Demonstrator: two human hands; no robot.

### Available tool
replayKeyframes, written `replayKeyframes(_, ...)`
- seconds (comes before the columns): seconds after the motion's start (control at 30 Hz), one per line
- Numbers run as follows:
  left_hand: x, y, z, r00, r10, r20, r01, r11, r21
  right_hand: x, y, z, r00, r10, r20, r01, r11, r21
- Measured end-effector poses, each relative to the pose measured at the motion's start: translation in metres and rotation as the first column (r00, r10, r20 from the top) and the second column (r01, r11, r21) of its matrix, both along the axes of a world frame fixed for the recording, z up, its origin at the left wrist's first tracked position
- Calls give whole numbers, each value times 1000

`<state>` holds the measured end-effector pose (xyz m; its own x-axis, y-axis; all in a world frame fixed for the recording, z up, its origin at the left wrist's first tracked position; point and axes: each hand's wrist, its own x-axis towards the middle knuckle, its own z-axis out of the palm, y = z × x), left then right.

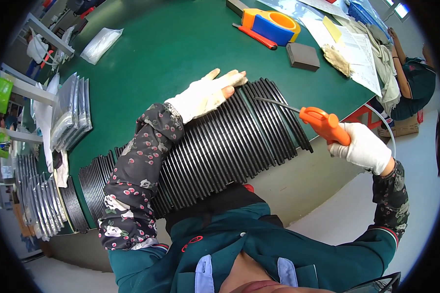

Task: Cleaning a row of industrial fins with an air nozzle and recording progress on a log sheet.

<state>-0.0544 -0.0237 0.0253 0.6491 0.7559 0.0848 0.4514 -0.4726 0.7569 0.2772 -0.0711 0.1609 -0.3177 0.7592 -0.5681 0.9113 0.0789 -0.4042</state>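
Note:
A long row of thin black rods (220, 141) lies side by side along the near edge of the green table (151, 63). My left hand (205, 99), in a white glove with some bare fingertips, rests on the far ends of the rods with its fingers stretched out. Also gloved in white, my right hand (364, 146) is closed around the handle of an orange air blow gun (325, 126). The gun's thin metal nozzle (277, 104) points left over the rods at the row's right end, where small gaps part some of them. A pale hose (387, 128) shows behind my right hand.
At the far right are a tape dispenser (274, 34), a red utility knife (255, 36), a grey block (303, 56), a stray glove (337, 60) and papers (366, 73). Bagged stacks (73, 112) and a plastic bag (101, 45) lie left. Another person (413, 83) sits at right.

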Motion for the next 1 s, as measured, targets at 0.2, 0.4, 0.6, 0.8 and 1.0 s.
replayKeyframes(0.2,21,19,-5,990,56,-126,-36,987,158,11,-1,7,987,-155,-45,154,988,-22)
replayKeyframes(0.4,48,35,-12,997,-33,-76,50,970,240,15,-7,1,999,-35,-14,35,999,-24)
replayKeyframes(0.6,48,34,-9,997,-74,-2,73,981,177,10,-6,0,998,-47,-46,48,999,14)
replayKeyframes(0.8,46,35,-13,999,-52,-2,52,978,204,6,-4,-4,1000,-7,-23,7,1000,-15)
replayKeyframes(1.0,46,36,-12,998,-66,-15,68,973,221,14,-2,-7,996,-52,-70,50,998,-25)
